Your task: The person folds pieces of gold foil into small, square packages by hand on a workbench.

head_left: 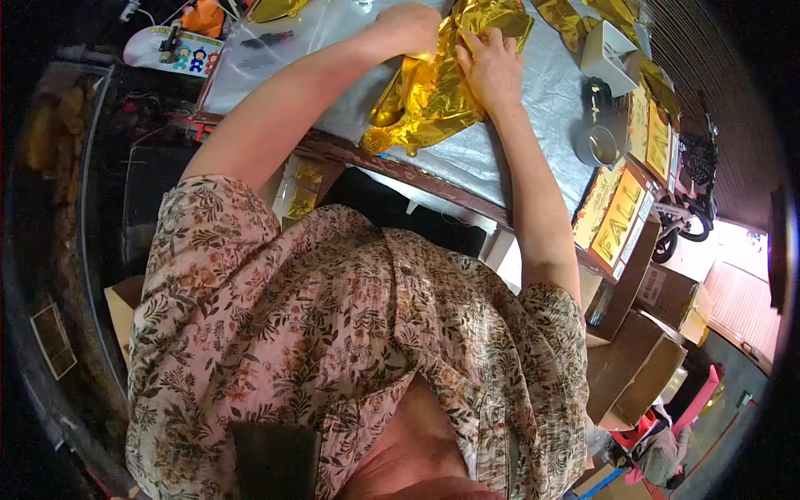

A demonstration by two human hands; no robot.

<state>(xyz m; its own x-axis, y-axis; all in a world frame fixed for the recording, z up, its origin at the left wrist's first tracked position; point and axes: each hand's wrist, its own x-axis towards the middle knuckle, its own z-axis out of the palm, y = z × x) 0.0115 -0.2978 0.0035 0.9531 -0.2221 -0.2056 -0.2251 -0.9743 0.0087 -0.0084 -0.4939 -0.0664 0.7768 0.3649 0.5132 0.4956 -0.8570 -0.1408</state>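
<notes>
Shiny gold foil lies crumpled on the silver-grey covered table, its lower end hanging near the front edge. At the foil's upper left, my left hand is closed in a fist on it; the fingertips are hidden. My right hand rests on the foil's right side, with the fingers apart and bent over its surface. A round gold piece shows at the lower left end of the foil.
A white container and a grey cup stand on the right. Boxes marked FALL line the table's right edge. More gold foil lies at the back. Open cardboard boxes sit lower right. A decorated white board is upper left.
</notes>
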